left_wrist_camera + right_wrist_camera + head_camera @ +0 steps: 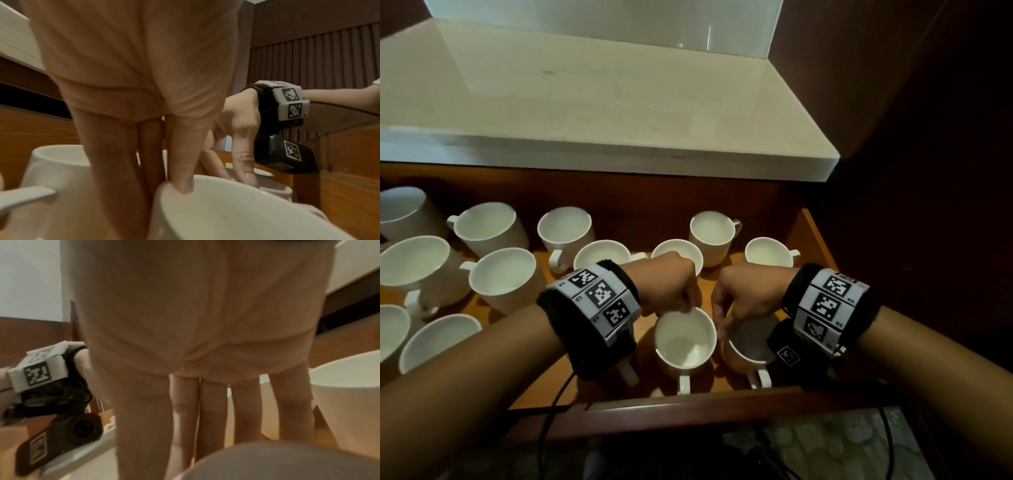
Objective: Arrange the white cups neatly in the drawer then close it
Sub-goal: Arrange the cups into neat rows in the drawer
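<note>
While the wooden drawer (812, 236) stands pulled open under the pale stone countertop (599, 113), a glossy white ceramic cup (685, 342) sits upright near its front rail, handle turned toward the person. The left hand (671, 284) pinches this cup at its far rim: in the left wrist view the thumb (185, 175) dips inside the rim while the other fingers run down the outer wall. Just beside it to the right stands a second white cup (746, 356), also upright with its handle toward the front. The right hand (743, 294) reaches down to this cup's rim with its fingers pointing downward; the thumb lies at the rim, but whether the hand truly grips the cup cannot be told. More white cups (500, 274) stand upright across the drawer's back and left side, loosely scattered, their handles pointing different ways. Both wrists carry black bands with white coded marker blocks (599, 294), and a black cable (551, 421) hangs over the drawer front.
</note>
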`<state>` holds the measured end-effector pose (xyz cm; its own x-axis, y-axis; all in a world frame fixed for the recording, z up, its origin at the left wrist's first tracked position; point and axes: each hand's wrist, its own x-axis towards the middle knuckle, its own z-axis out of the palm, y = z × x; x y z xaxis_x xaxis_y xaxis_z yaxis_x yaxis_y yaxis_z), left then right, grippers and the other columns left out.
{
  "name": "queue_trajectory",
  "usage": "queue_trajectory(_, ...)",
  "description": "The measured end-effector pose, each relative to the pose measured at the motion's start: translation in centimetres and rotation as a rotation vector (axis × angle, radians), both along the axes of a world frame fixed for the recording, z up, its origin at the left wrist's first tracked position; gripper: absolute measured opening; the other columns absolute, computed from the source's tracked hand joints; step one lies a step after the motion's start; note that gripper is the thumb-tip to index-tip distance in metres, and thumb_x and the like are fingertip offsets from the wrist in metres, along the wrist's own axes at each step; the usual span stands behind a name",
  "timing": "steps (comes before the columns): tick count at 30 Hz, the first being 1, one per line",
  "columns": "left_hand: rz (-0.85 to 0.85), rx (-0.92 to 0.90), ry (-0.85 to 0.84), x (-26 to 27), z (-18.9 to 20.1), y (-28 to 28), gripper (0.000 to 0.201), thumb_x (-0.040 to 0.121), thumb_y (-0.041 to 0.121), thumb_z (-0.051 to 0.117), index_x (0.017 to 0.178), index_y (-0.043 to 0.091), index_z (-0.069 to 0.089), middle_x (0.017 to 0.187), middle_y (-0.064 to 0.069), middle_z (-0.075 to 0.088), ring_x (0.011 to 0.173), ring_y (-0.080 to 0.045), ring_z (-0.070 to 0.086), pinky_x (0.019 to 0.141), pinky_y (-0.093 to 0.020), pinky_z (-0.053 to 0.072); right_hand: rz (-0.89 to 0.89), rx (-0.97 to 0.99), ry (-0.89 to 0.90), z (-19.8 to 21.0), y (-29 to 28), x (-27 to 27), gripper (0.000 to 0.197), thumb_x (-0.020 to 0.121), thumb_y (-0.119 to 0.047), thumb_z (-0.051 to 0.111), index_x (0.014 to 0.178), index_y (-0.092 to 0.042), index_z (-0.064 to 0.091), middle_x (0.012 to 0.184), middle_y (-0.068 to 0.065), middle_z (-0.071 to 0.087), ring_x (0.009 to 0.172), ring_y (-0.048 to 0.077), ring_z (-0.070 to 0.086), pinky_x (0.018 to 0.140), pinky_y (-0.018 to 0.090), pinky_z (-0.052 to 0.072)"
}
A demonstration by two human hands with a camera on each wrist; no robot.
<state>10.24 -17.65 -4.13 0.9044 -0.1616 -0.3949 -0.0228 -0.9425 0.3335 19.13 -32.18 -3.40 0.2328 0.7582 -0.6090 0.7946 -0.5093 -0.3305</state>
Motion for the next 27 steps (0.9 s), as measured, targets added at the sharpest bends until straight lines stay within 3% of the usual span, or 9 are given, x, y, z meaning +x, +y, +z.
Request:
queue_trajectory(2, -0.027, 0.022, -0.007, -0.3, 0.0, 0.2, 0.018, 0.087, 0.021, 0.063, 0.099, 0.024, 0.076, 0.087, 0.002, 0.073, 0.079, -0.020, 0.070, 0.076, -0.040, 0.058, 0.026, 0.013, -0.030, 0.0, -0.1, -0.1, 0.017, 0.078, -0.036, 0.079, 0.087, -0.022, 0.077, 0.088, -0.008, 0.074, 0.088, 0.010, 0.066, 0.085, 0.035, 0.055)
queue_trajectory(6, -0.185, 0.143, -0.022, -0.9, 0.3, 0.1, 0.024, 0.095, 0.024, 0.055, 0.115, 0.024, 0.068, 0.109, 0.003, 0.070, 0.101, -0.016, 0.062, 0.084, -0.033, 0.052, 0.115, 0.022, -0.127, 0.3, -0.5, -0.3, 0.027, 0.080, -0.044, 0.074, 0.096, -0.022, 0.076, 0.094, -0.008, 0.074, 0.089, 0.010, 0.067, 0.082, 0.036, 0.057)
queue_trajectory(9, -0.266, 0.164, -0.019, -1.3, 0.8, 0.3, 0.029, 0.096, 0.031, 0.053, 0.123, 0.025, 0.061, 0.114, 0.005, 0.067, 0.103, -0.014, 0.061, 0.085, -0.030, 0.050, 0.164, 0.018, -0.173, 0.8, -0.6, -0.4, 0.036, 0.081, -0.048, 0.072, 0.105, -0.021, 0.073, 0.101, -0.006, 0.073, 0.094, 0.012, 0.066, 0.084, 0.035, 0.056)
queue_trajectory(13, -0.206, 0.086, -0.065, -2.5, 2.0, 2.3, 0.036, 0.093, 0.043, 0.055, 0.125, 0.026, 0.056, 0.113, 0.007, 0.067, 0.097, -0.011, 0.064, 0.084, -0.029, 0.052, 0.182, 0.108, -0.228, 1.5, -0.7, -0.5, 0.046, 0.081, -0.053, 0.069, 0.114, -0.022, 0.068, 0.108, -0.005, 0.069, 0.098, 0.013, 0.064, 0.085, 0.036, 0.054)
queue_trajectory(16, -0.124, 0.129, -0.002, -4.3, 2.4, 4.3, 0.058, 0.084, 0.054, 0.062, 0.135, 0.033, 0.047, 0.127, 0.011, 0.058, 0.109, -0.007, 0.057, 0.088, -0.021, 0.048, 0.211, 0.226, -0.305, 1.5, -0.8, -1.1, 0.053, 0.081, -0.060, 0.064, 0.123, -0.028, 0.060, 0.114, -0.006, 0.065, 0.102, 0.016, 0.061, 0.083, 0.040, 0.053)
queue_trajectory(19, -0.072, 0.186, 0.159, -6.5, 2.0, 5.9, 0.082, 0.071, 0.059, 0.072, 0.141, 0.042, 0.032, 0.139, 0.014, 0.042, 0.123, -0.008, 0.044, 0.099, -0.026, 0.043, 0.327, 0.243, -0.356, 1.2, -0.1, -2.5, 0.065, 0.084, -0.063, 0.057, 0.140, -0.035, 0.040, 0.129, -0.005, 0.056, 0.114, 0.019, 0.055, 0.086, 0.041, 0.051)
queue_trajectory(22, -0.084, 0.157, 0.229, -8.1, 1.1, 6.5, 0.104, 0.064, 0.056, 0.079, 0.146, 0.041, 0.017, 0.145, 0.013, 0.032, 0.129, -0.010, 0.038, 0.105, -0.029, 0.040, 0.420, 0.228, -0.326, 0.5, 1.3, -4.2, 0.075, 0.084, -0.064, 0.058, 0.147, -0.034, 0.031, 0.143, -0.002, 0.044, 0.124, 0.021, 0.048, 0.093, 0.041, 0.049)
queue_trajectory(25, -0.081, 0.109, 0.169, -8.8, 0.2, 6.4, 0.105, 0.069, 0.048, 0.079, 0.149, 0.040, 0.010, 0.144, 0.011, 0.028, 0.127, -0.011, 0.039, 0.101, -0.024, 0.041, 0.443, 0.202, -0.308, -0.2, 2.4, -5.2, 0.091, 0.079, -0.068, 0.061, 0.151, -0.029, 0.022, 0.147, 0.002, 0.038, 0.129, 0.023, 0.043, 0.098, 0.041, 0.047)
queue_trajectory(27, -0.047, 0.066, 0.119, -9.0, -0.2, 6.3, 0.099, 0.071, 0.052, 0.076, 0.147, 0.038, 0.015, 0.141, 0.010, 0.033, 0.123, -0.011, 0.043, 0.096, -0.022, 0.043, 0.419, 0.191, -0.302, -0.4, 2.7, -5.5, 0.096, 0.077, -0.068, 0.063, 0.152, -0.026, 0.020, 0.148, 0.002, 0.038, 0.129, 0.022, 0.042, 0.099, 0.040, 0.046)
